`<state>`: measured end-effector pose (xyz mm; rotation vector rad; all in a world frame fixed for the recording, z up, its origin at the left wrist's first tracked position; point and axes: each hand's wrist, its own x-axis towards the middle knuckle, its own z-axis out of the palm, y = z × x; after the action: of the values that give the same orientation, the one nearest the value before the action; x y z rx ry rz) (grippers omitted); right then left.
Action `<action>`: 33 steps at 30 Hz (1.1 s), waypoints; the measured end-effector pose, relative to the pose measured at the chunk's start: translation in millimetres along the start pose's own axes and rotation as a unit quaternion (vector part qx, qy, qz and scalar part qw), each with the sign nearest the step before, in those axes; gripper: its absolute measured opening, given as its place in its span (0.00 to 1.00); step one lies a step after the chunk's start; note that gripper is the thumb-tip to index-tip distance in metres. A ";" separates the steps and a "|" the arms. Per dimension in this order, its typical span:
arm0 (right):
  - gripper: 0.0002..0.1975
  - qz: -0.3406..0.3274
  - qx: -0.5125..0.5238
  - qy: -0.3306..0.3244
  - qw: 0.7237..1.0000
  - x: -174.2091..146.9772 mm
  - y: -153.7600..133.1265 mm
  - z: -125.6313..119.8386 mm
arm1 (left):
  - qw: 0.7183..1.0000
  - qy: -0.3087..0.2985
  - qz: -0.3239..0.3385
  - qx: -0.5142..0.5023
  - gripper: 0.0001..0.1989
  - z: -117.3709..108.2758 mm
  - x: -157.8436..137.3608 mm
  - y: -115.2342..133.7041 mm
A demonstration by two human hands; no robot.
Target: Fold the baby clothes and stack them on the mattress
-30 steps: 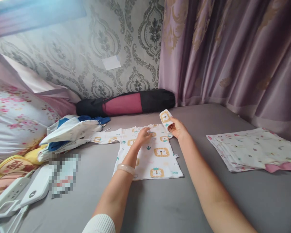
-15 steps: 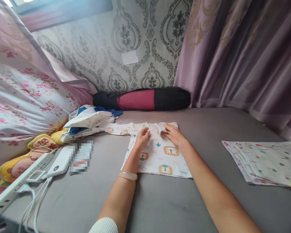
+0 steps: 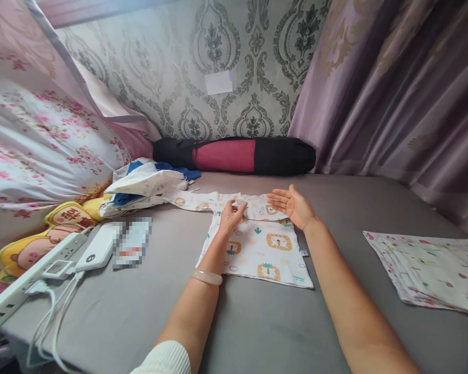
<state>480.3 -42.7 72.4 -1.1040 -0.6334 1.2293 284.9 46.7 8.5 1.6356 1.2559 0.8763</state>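
A small white shirt (image 3: 253,259) printed with lions and green leaves lies flat on the grey bed sheet. Its left sleeve (image 3: 191,200) stretches out toward the clothes heap, while the right sleeve (image 3: 265,210) is folded inward across the chest. My left hand (image 3: 232,217) rests on the shirt near the neckline, thumb and fingers apart. At the folded right edge, my right hand (image 3: 294,205) is open with its fingers stretched out over the sleeve fold and the palm partly turned up. A pale bangle (image 3: 206,276) circles my left wrist.
To the right lies a stack of folded printed cloths (image 3: 429,270). Heaped clothes (image 3: 144,184) sit at the back left, near a power strip (image 3: 31,283), a white power bank (image 3: 99,246) and a blurred packet (image 3: 132,243). A black and red long bag (image 3: 234,156) lies along the wall.
The shirt's right sleeve has come over onto the chest. My right hand has moved slightly right and opened out; my left hand stays near the neckline.
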 end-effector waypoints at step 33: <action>0.29 -0.081 -0.756 0.011 0.649 -2.2 67.4 5.8 | 0.983 0.062 0.084 0.151 0.17 -20.6 21.5 -23.4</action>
<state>446.7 -45.9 13.6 -2.3027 -1.8351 0.2456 263.2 74.6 -5.1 1.9759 1.4039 0.9368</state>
